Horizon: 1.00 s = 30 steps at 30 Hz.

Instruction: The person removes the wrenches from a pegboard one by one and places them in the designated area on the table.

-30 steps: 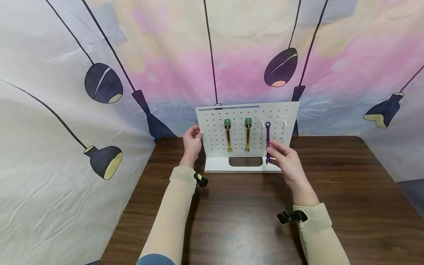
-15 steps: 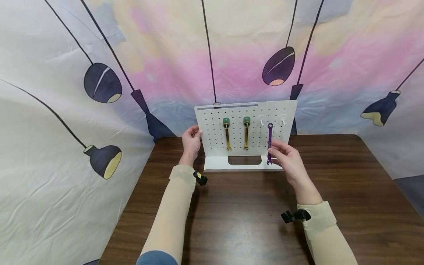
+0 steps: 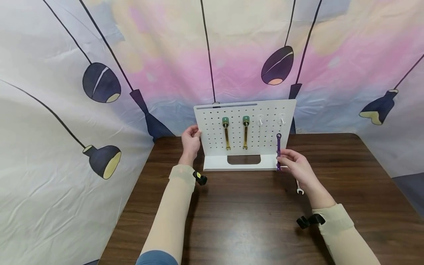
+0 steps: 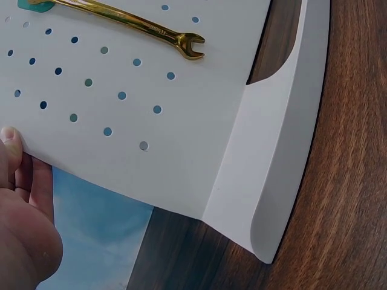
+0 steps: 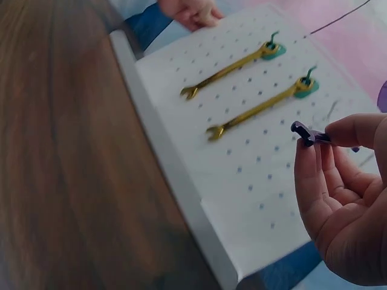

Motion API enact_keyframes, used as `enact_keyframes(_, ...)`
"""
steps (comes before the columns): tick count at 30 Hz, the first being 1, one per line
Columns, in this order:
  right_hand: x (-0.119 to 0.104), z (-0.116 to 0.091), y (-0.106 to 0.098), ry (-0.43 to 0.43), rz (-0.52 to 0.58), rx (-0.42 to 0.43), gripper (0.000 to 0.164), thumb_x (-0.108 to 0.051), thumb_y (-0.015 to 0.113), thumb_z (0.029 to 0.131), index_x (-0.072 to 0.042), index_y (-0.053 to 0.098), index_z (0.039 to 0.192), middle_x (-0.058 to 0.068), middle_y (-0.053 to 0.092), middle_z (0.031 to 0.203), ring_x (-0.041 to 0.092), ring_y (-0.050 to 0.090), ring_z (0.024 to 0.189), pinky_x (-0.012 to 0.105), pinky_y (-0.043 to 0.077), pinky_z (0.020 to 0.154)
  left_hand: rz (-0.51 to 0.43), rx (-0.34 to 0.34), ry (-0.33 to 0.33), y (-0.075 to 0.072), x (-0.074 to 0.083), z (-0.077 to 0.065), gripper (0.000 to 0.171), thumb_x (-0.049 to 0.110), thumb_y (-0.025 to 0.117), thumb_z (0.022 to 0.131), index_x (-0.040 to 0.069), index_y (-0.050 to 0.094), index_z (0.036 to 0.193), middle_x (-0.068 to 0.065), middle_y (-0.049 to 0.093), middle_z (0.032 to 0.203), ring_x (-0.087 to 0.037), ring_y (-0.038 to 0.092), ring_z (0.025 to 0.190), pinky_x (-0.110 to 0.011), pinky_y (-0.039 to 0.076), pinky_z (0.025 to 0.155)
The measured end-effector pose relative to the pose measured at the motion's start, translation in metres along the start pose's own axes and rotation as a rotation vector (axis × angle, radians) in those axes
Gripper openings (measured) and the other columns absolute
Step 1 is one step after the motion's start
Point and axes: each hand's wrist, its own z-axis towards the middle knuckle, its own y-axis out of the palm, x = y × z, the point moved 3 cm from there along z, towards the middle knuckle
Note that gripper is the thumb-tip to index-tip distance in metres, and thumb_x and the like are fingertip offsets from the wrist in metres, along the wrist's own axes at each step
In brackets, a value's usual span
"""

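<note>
A white pegboard (image 3: 236,145) stands on the table. My left hand (image 3: 190,144) grips its left edge, the thumb (image 4: 8,136) on the front face and fingers behind. Two gold combination wrenches, a left one (image 3: 226,136) and a right one (image 3: 245,136), hang from green hooks. In front of the board's lower right, my right hand (image 3: 298,167) pinches a purple combination wrench (image 3: 278,145) between thumb and fingers. The wrench is upright in the head view, its ring end up. In the right wrist view its open end (image 5: 308,134) shows past the fingertips.
Two clear hooks, one (image 3: 260,120) and another (image 3: 281,120) farther right, carry nothing. A silver wrench (image 3: 299,190) lies on the brown wooden table (image 3: 238,213), partly hidden by my right hand. A painted cloth (image 3: 159,44) hangs behind.
My right hand has moved right and down with the purple wrench, away from the left clear hook. The silver wrench has come into view. My left hand stays on the board's edge.
</note>
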Motion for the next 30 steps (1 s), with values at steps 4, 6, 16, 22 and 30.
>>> enact_keyframes(4,0.012,-0.007,-0.016,0.03,-0.039,-0.002,0.044,-0.013,0.067,0.106,0.013,0.051,0.139,-0.014,0.071,0.1,0.002,0.066,0.089,0.023,0.059,0.079,-0.007,-0.003,-0.005,-0.002,-0.002,-0.001,0.011,-0.008,0.066,0.101,-0.007,0.07,0.111,-0.005,0.062,0.094,-0.015,0.056,0.085,-0.022,0.049,0.075)
enact_keyframes(6,0.018,-0.01,-0.025,0.035,-0.05,-0.005,0.045,-0.013,0.066,0.107,0.013,0.05,0.14,-0.015,0.072,0.1,0.003,0.067,0.089,0.024,0.059,0.079,-0.006,-0.001,-0.005,-0.003,-0.002,-0.002,0.011,-0.008,0.066,0.101,-0.007,0.07,0.111,-0.005,0.062,0.094,-0.016,0.056,0.085,-0.022,0.048,0.075)
enact_keyframes(16,0.034,-0.022,-0.063,0.026,-0.091,0.015,0.044,-0.014,0.067,0.107,0.014,0.052,0.137,-0.015,0.074,0.101,0.003,0.069,0.088,0.024,0.06,0.077,-0.023,-0.007,0.003,0.0,-0.003,0.0,0.011,-0.008,0.066,0.101,-0.007,0.07,0.111,-0.004,0.061,0.094,-0.015,0.056,0.085,-0.022,0.049,0.075)
enact_keyframes(22,0.046,-0.028,-0.078,0.052,-0.144,0.021,0.053,-0.016,0.066,0.108,0.018,0.046,0.144,-0.013,0.074,0.106,0.001,0.069,0.091,0.024,0.06,0.077,-0.022,-0.006,-0.002,-0.001,-0.003,0.0,0.01,-0.008,0.066,0.101,-0.007,0.07,0.11,-0.004,0.062,0.094,-0.015,0.056,0.086,-0.022,0.048,0.075)
enact_keyframes(30,0.058,-0.033,-0.089,0.077,-0.185,0.017,0.055,-0.017,0.066,0.108,0.019,0.045,0.144,-0.009,0.073,0.109,-0.002,0.066,0.092,0.025,0.061,0.078,-0.014,-0.009,0.007,0.0,-0.003,0.0,0.009,-0.008,0.066,0.101,-0.006,0.07,0.109,-0.005,0.062,0.095,-0.015,0.056,0.085,-0.023,0.048,0.075)
